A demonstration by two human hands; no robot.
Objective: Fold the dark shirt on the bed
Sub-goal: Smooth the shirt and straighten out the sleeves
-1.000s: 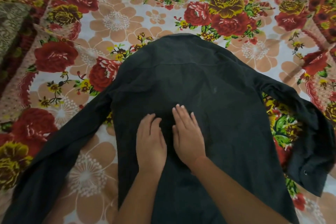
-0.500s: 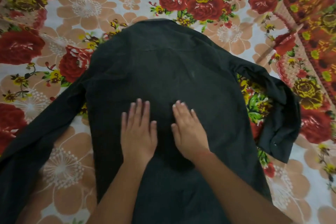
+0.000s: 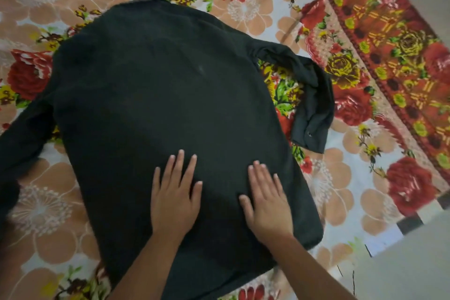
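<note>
The dark shirt (image 3: 155, 95) lies back-up and spread flat on the bed's floral sheet (image 3: 46, 212), collar at the far end. Its left sleeve (image 3: 22, 139) stretches out toward the lower left; the right sleeve (image 3: 314, 97) is bent and bunched at the right, its cuff with a button showing. My left hand (image 3: 174, 200) presses flat on the lower middle of the shirt, fingers straight. My right hand (image 3: 265, 202) lies flat a little to the right of it, fingers straight, near the shirt's right edge.
The bed's edge runs diagonally at the right, where a red and yellow patterned border (image 3: 394, 56) ends. Pale floor (image 3: 414, 268) shows at the lower right corner. Floral sheet surrounds the shirt on all other sides.
Both hands have slid down the shirt toward the hem and spread apart, the right hand moving outward to the right. The view has shifted left, bringing the bed's right edge and floor into sight.
</note>
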